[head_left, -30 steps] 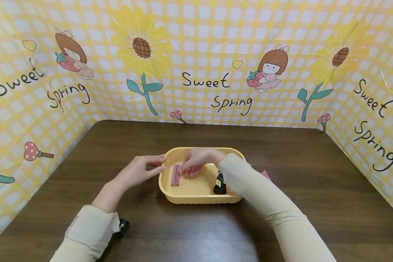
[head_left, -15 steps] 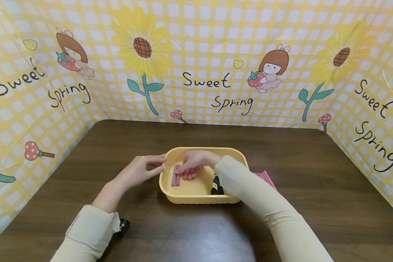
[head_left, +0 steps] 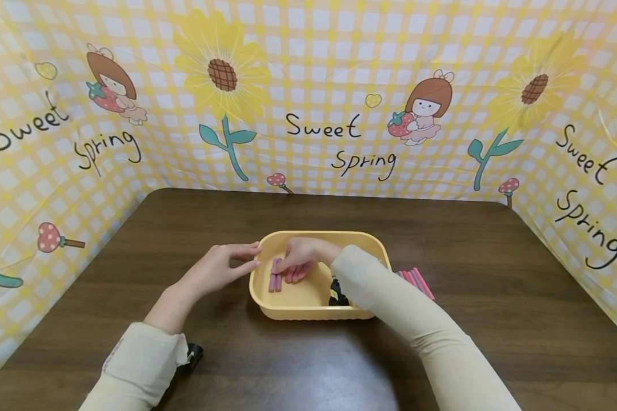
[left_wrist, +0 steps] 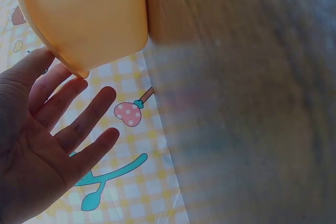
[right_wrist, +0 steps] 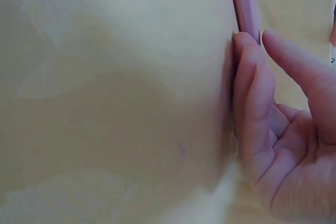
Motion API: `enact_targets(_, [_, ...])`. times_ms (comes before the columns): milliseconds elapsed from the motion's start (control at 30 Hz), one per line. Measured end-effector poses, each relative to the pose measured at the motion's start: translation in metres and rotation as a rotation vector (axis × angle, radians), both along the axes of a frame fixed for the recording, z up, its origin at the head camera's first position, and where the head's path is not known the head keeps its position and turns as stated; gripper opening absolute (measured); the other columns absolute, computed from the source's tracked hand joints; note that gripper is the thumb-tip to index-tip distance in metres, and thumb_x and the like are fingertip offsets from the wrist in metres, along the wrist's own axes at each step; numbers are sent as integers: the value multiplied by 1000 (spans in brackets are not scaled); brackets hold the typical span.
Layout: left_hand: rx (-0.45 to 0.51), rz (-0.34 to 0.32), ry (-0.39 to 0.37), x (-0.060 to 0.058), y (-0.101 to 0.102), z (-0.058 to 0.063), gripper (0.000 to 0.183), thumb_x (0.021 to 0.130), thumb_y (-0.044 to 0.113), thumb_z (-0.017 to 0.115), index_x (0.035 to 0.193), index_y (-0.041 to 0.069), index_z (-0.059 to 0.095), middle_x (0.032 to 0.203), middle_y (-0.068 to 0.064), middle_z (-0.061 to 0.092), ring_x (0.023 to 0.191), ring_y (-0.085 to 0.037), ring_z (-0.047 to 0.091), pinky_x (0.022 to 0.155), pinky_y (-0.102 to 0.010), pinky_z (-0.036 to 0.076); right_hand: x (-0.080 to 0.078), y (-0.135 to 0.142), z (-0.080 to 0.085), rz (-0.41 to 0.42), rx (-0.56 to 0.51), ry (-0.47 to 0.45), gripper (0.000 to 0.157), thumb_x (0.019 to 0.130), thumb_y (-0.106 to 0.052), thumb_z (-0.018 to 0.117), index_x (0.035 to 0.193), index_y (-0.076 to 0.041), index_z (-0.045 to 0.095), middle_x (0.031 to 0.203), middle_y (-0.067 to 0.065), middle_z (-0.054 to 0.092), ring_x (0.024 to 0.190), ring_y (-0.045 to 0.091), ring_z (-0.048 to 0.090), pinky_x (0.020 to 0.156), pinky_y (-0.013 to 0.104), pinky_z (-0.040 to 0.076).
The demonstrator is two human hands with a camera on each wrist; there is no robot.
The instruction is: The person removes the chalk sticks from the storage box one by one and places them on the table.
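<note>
In the head view a yellow plastic tub stands on the table. My left hand touches its left rim with the fingertips; the left wrist view shows that hand with spread fingers at the tub's rim. Inside the tub, two short purple sticks lie side by side near the left end. Over the tub floor my right hand has its thumb at the sticks' upper part. In the right wrist view the sticks lie just beyond the fingertips, with the thumb apart from the fingers.
A black wrist-camera piece hangs from the right wrist inside the tub. Several pink and purple sticks lie on the table right of the tub, partly behind the right sleeve. A checked cloth surrounds the table.
My right hand has shifted left, and its thumb has come over to the two purple sticks. More of the sticks right of the tub shows now. The left hand stays at the rim.
</note>
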State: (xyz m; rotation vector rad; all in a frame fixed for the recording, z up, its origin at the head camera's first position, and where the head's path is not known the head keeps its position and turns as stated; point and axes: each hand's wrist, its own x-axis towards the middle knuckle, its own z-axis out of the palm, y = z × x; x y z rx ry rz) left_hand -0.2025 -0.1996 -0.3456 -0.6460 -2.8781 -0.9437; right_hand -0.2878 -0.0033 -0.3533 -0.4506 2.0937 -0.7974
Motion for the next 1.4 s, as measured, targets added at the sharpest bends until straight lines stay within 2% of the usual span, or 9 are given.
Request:
enact_targets(367, [1, -2, 3, 0, 0, 0, 35, 88, 19, 64, 120, 5, 63, 130, -13, 58, 119, -31, 56, 99, -48, 45, 0, -1, 0, -10, -11, -5, 31, 90, -21, 63, 63, -5, 66, 54, 0, 64, 45, 5, 58, 47, 15, 49])
enact_targets(600, [6, -1, -7, 1, 0, -1, 36, 88, 21, 64, 121, 4, 63, 131, -13, 57, 120, -31, 56, 99, -48, 44, -2, 0, -1, 5, -19, -49, 30, 90, -18, 61, 63, -5, 67, 53, 1, 63, 45, 5, 57, 47, 14, 49])
enact_targets(833, [10, -1, 6, 1, -1, -1, 36, 88, 19, 64, 121, 4, 62, 130, -13, 58, 119, -31, 56, 99, -48, 44, -5, 4, 0, 18, -16, -105, 27, 91, -16, 57, 70, -5, 68, 57, 2, 65, 49, 5, 60, 50, 15, 50])
enact_targets(1000, [8, -1, 6, 1, -1, 0, 36, 89, 20, 64, 121, 4, 62, 130, -13, 57, 120, -31, 56, 99, -48, 44, -6, 8, 3, 57, -29, -131, 26, 93, -15, 52, 77, -4, 69, 62, 1, 66, 55, 4, 62, 54, 14, 51])
enact_targets(1400, [8, -6, -1, 0, -1, -1, 36, 89, 21, 64, 121, 5, 63, 131, -12, 57, 121, -31, 55, 100, -48, 44, -8, 26, 20, 116, -130, -129, 25, 97, -18, 48, 91, -1, 66, 80, 4, 71, 67, 7, 66, 61, 18, 53])
